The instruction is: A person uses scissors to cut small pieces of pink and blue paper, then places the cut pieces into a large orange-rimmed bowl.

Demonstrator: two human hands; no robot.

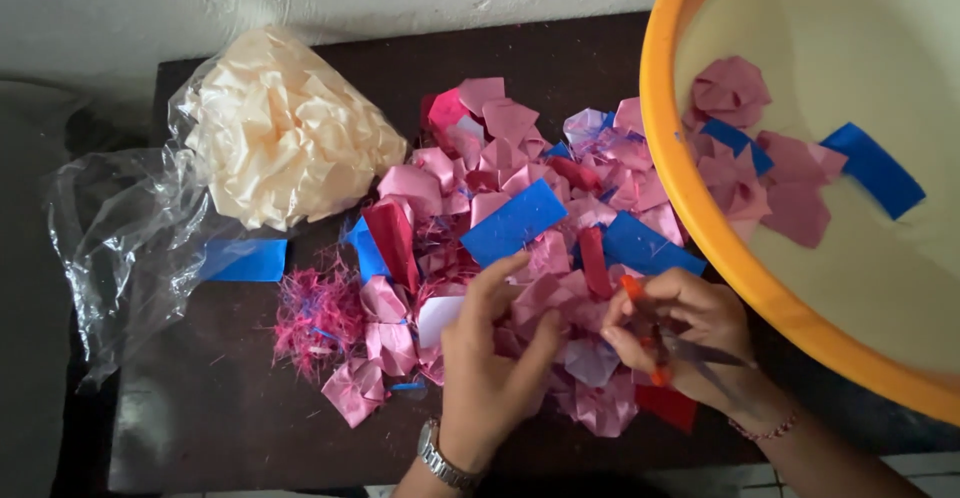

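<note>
Here the left hand (492, 358) lies on a heap of pink, red and blue paper scraps (520, 218), its fingers (500, 283) spread loosely apart over a pink piece and clamped on nothing that shows. Just beside it, the right hand (690, 333) holds a pair of scissors (665, 343), its fingers closed around the orange handles; the dark blades jut out past the knuckles, and whether they are parted is hard to make out. The scraps under both palms are hidden. Beyond the left fingers sits a clear plastic bag (275, 128) of cream petals, its slack end trailing over the dark surface (210, 408). Past the right fingers, an orange basin (700, 208), cut off by the frame, holds more pink and blue scraps.
</note>
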